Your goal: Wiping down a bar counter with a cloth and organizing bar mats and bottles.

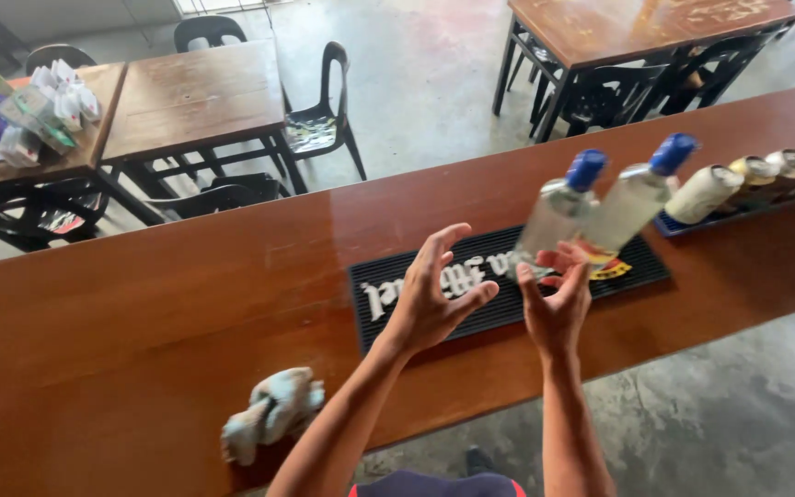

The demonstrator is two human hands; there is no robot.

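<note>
My two hands reached over a wooden bar counter toward a clear bottle with a blue cap.

My left hand (434, 299) was spread wide and held nothing, at centre frame over the black bar mat (416, 293). My right hand (556, 299), fingers open, sat just under the blurred bottle (558, 213), right of centre; I cannot tell whether it touched. A second bottle (635, 195) stood beside it, a crumpled cloth (271, 411) at lower left.
</note>
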